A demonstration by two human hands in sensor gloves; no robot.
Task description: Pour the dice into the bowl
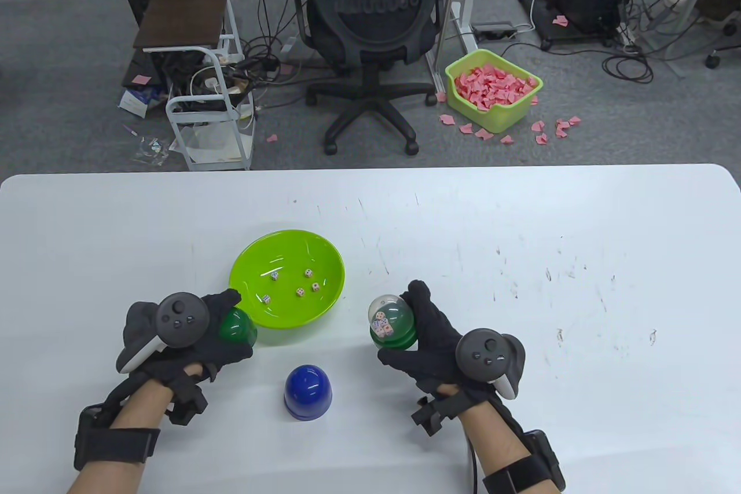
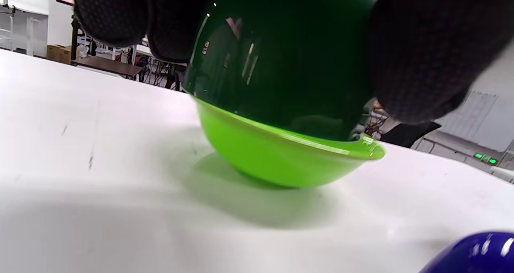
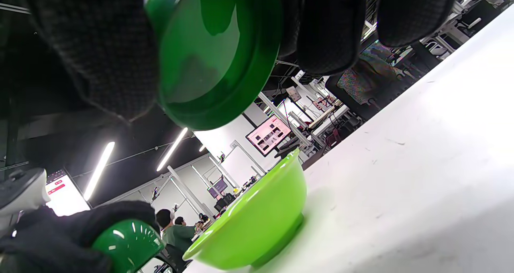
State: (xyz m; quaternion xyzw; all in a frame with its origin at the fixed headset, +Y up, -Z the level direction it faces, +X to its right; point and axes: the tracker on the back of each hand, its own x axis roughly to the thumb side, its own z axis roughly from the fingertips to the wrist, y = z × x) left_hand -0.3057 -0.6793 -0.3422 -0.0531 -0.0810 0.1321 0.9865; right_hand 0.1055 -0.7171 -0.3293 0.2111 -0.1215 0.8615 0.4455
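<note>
On the white, scuffed table (image 1: 521,239) a shallow lime-green plastic bowl (image 1: 324,262) sits left of centre, and five small white dice (image 1: 300,292) lie loose on its floor, well apart from one another. The left hand (image 1: 191,337), in a black sensor glove with a grey tracker on its back, grips a dark green glossy plastic dome (image 1: 238,328), fingers and thumb curled round it; the dome is held just beside the bowl's near-left rim, and from the left wrist view it hangs in front of and above that rim, off the table, with gloved fingers (image 2: 417,52) wrapped over its right side. The right hand (image 1: 443,337), gloved and fitted the same way, clasps a second dice container (image 1: 389,325), a clear bubble top on a dark green base, with several more dice visible inside it; it is held to the right of the bowl, near its rim but apart from it, tilted with the clear end towards the bowl. The right wrist view shows the round green underside of that base (image 3: 217,52) pinched between thumb and fingers, raised above the table, with the bowl beyond it. A dark blue glossy plastic dome (image 1: 308,392) stands mouth down on the table between the two wrists, nearer the person than the bowl and touching nothing.
</note>
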